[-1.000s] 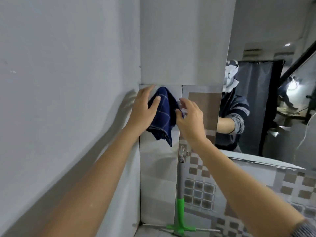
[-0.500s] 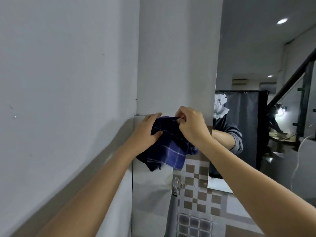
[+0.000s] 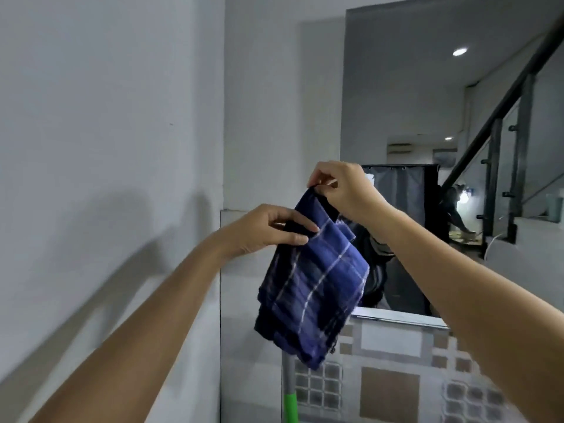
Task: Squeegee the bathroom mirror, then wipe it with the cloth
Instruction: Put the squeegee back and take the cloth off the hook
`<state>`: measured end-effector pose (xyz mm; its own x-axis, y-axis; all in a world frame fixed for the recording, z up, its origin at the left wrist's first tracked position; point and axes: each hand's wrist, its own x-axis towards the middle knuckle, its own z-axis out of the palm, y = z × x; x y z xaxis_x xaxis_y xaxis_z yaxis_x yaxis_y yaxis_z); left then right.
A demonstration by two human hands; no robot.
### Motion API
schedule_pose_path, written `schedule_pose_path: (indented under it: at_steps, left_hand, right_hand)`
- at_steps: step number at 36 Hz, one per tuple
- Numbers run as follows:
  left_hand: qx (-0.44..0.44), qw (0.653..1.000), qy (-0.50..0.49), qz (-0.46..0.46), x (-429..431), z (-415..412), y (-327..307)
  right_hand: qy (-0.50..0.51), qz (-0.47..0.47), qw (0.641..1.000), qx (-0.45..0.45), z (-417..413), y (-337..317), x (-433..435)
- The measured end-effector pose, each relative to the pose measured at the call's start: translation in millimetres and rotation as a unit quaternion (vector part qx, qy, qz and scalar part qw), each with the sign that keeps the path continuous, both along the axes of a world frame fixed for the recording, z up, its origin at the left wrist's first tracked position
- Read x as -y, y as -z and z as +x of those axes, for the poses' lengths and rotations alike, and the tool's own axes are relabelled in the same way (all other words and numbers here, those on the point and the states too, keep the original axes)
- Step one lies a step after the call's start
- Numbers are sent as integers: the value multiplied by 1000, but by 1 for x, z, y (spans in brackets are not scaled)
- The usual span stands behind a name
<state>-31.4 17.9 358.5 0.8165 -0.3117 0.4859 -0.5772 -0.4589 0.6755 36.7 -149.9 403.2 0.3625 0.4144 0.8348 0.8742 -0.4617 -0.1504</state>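
Note:
A dark blue checked cloth [image 3: 311, 288] hangs folded in front of me, held by both hands. My right hand [image 3: 345, 190] pinches its top corner, raised a little higher. My left hand [image 3: 268, 230] grips the cloth's upper left edge with fingers and thumb. The mirror [image 3: 427, 96] is on the wall at the right, behind the cloth and my right arm; it reflects a room, a curtain and a stair rail. The squeegee's grey and green handle [image 3: 289, 392] stands upright below the cloth, its blade out of view.
A plain white wall [image 3: 106, 148] fills the left side and meets a corner [image 3: 222, 117] close to my left hand. Below the mirror runs a ledge [image 3: 403, 319] over patterned brown and white tiles [image 3: 390, 392].
The cloth has come away from the wall and now hangs unfolded between both hands, which have spread apart and lifted. My view has turned up and right, showing more mirror.

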Motion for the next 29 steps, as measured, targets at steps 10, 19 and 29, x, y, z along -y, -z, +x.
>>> schedule_pose_path:
  at_steps: [10, 19, 29]
  left_hand:
    - [-37, 974, 57, -218, 76, -25, 72]
    - [-34, 929, 110, -353, 113, -30, 91]
    - [-73, 923, 129, -355, 120, -36, 101]
  right_hand:
    - [4, 138, 984, -110, -55, 108, 88]
    - [33, 171, 965, -198, -90, 185, 127]
    - [8, 218, 938, -271, -103, 190, 128]
